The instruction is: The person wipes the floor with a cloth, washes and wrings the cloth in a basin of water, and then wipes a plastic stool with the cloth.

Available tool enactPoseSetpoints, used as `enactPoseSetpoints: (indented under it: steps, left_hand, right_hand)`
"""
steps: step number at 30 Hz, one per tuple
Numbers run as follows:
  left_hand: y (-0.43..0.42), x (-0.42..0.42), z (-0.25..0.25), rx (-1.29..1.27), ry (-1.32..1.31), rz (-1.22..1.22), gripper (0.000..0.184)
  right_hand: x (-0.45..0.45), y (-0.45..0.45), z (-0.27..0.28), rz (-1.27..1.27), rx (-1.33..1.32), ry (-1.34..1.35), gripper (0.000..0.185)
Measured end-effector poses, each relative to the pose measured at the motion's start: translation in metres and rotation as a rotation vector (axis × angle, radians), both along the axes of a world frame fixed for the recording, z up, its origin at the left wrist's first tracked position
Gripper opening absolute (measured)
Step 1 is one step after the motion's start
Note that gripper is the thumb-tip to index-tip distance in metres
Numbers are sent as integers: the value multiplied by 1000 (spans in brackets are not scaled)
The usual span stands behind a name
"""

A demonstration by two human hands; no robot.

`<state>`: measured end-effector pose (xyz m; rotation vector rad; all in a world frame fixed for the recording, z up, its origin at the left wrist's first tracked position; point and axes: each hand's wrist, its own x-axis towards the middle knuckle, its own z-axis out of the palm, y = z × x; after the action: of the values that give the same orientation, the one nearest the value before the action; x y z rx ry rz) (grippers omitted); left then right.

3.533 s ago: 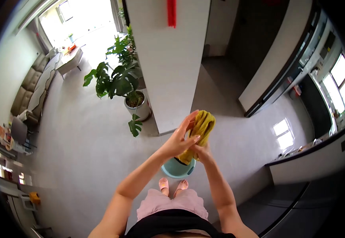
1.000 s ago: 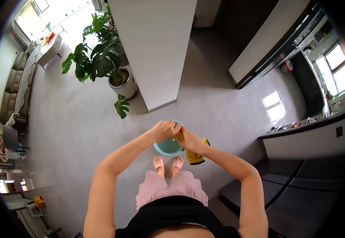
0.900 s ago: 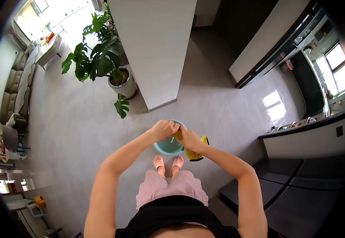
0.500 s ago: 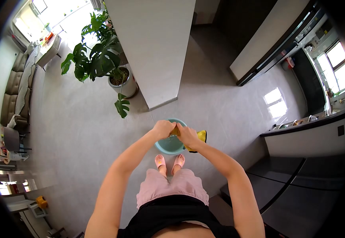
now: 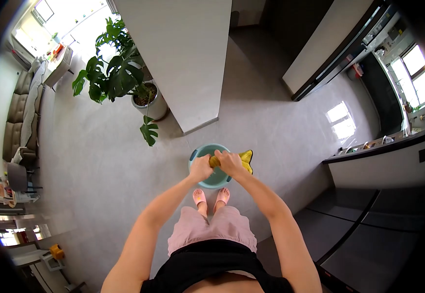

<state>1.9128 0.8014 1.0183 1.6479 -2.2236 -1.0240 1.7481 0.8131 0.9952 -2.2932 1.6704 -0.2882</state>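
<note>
A yellow cloth (image 5: 246, 160) with a dark edge is bunched between my two hands. My left hand (image 5: 201, 167) is closed round one end of it. Close beside it, my right hand (image 5: 228, 162) grips the cloth too, and a loose flap sticks out to the right past that hand. Below both hands a light teal basin (image 5: 213, 181) stands on the floor, partly hidden by them. Water seems to lie in the basin, though its level I cannot tell.
My feet in pink slippers (image 5: 199, 196) stand just behind the basin. Ahead is a white wall end (image 5: 183, 63), with a potted monstera (image 5: 146, 95) at its left. Dark glossy cabinets (image 5: 364, 234) are at the right, a brown sofa (image 5: 20, 107) far left.
My hands have turned and shifted slightly, the left one lower and the right one a little higher. The cloth's flap has swung upward, and more of the basin's left rim shows.
</note>
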Motion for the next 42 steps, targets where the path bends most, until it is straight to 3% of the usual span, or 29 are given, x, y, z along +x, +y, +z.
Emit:
enactPoseSetpoints:
  steps: [2,4,6,8,10,12,14,15,17,19,20,22,23,24,26,27,29,30,32,34,37,38,40,42]
  left_hand:
    - [6,-4,-9,25,114,119,18]
    - [10,-7,-15,32,127,150,20]
    - [14,-10,-17,40,152,184,21]
    - [7,-9,-14,23,-16,120,29]
    - [-2,-10,-7,-91,28,105,37]
    - [-3,-14,-3,-185,84,88,45]
    - [-8,-18,1,-349,406,172,59]
    - [-3,-20,24,-61,635,261,75]
    - [18,-23,21,-111,641,238,81]
    - [45,-25,14,-263,524,102,95]
    - [61,-31,12,-265,529,108,95]
    - [85,-52,31,-489,302,159,98]
    - [86,-59,26,-556,357,183,99]
    - [84,-65,26,-554,359,186,99]
    - [70,-73,28,-660,320,328,82]
    - [64,-70,24,-659,322,329,82]
    - [47,-56,14,-434,621,213,60]
    - [40,-49,25,-437,621,210,60]
    - [26,-34,59,-23,745,14,49]
    - [16,-29,70,81,761,-31,54]
    - [1,-23,94,628,1001,-153,87]
    - [-4,-23,94,630,1001,-156,87]
    - [-9,-23,103,968,1067,-156,85]
    - [-11,-21,107,1020,1110,-100,84]
  right_hand:
    - [0,0,-6,-4,-11,5,20]
    - [0,1,-16,-39,-38,19,34]
    - [4,7,-24,-83,-58,-16,33]
    - [2,8,-27,-110,-97,-48,32]
    - [2,11,-11,-279,-104,-262,26]
    - [-3,6,-7,-362,-124,-315,25]
    - [-10,1,0,-447,-154,-356,25]
    - [-10,-2,9,-545,-172,-393,26]
    - [-7,-5,24,-642,-190,-425,27]
    - [-5,-11,38,-838,-237,-786,27]
    - [-2,-13,46,-831,-238,-781,27]
    - [7,-15,69,-1055,-215,-1177,30]
    - [11,-13,82,-1071,-217,-1255,28]
    - [14,-10,91,-1070,-216,-1252,28]
    - [18,-2,105,-1074,-125,-1585,28]
    - [18,2,112,-1074,-125,-1582,28]
    - [14,9,124,-952,-87,-1765,24]
    - [12,12,129,-951,-91,-1768,24]
    - [3,15,139,-766,-8,-1793,18]
    - [-10,20,151,-625,87,-1719,16]
    - [-20,20,175,-398,171,-1570,11]
    - [-22,19,180,-316,164,-1501,10]
    - [-25,14,178,-265,192,-1553,9]
    - [-23,8,177,-208,214,-1606,8]
